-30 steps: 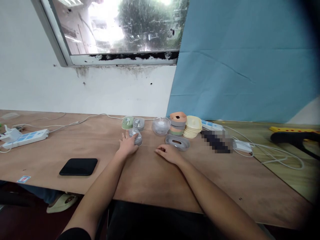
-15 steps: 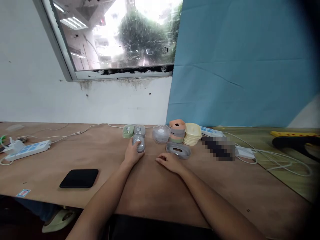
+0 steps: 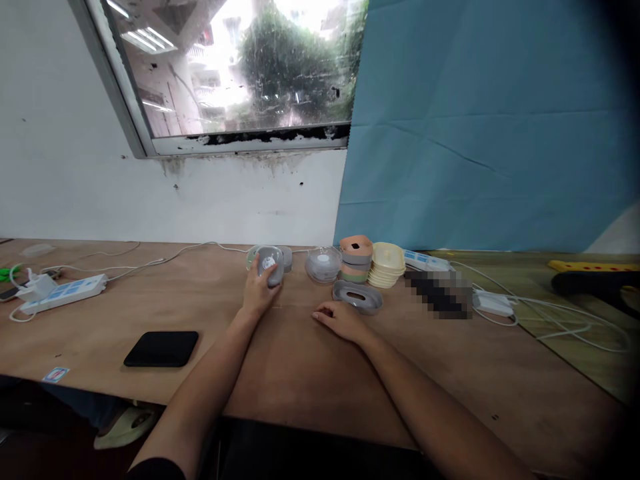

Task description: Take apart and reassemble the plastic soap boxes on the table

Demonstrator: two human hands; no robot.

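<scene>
My left hand point(image 3: 258, 288) grips a small grey box with a clear lid point(image 3: 270, 263), fingers and thumb around its sides. The box is tilted, its lid with a white mark turned towards me. Behind it, a green box point(image 3: 251, 253) and another grey box point(image 3: 287, 257) stand partly hidden. My right hand point(image 3: 343, 320) rests on the table, loosely curled, with nothing seen in it. Just beyond its knuckles lies a grey oval piece with a slot point(image 3: 357, 296).
Farther back stand stacked clear round lids point(image 3: 323, 265), an orange, grey and green stack point(image 3: 355, 257) and nested yellow trays point(image 3: 386, 265). A black flat phone-like object point(image 3: 161, 349) lies at left. Power strips point(image 3: 67, 294) and white cables lie at both sides.
My left hand has lifted the grey box off the table and tipped it, moving slightly left and away in front of the other two boxes. My right hand has stayed in place.
</scene>
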